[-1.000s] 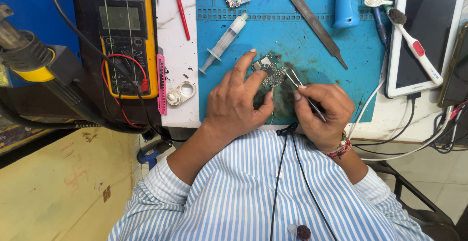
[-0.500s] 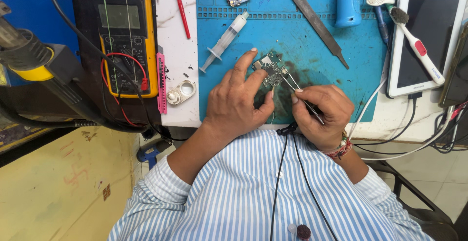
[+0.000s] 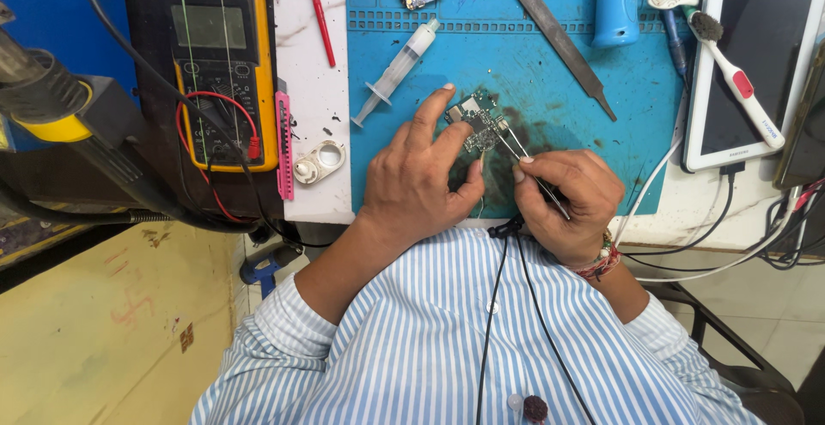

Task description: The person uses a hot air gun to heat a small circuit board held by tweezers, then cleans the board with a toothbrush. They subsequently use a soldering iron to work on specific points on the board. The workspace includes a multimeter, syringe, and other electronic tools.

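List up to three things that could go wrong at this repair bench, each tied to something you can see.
1. The tweezers in the right hand work on a small circuit board steadied only by the left hand; a slip could scratch it or flick a part away.
2. Dark residue on the blue mat near the board might foul it.
3. The black cable hanging from the striped shirt could snag the right hand.

Bare blue mat point(image 3: 524, 73) lies open between the syringe point(image 3: 397, 71) and metal file point(image 3: 563, 47).
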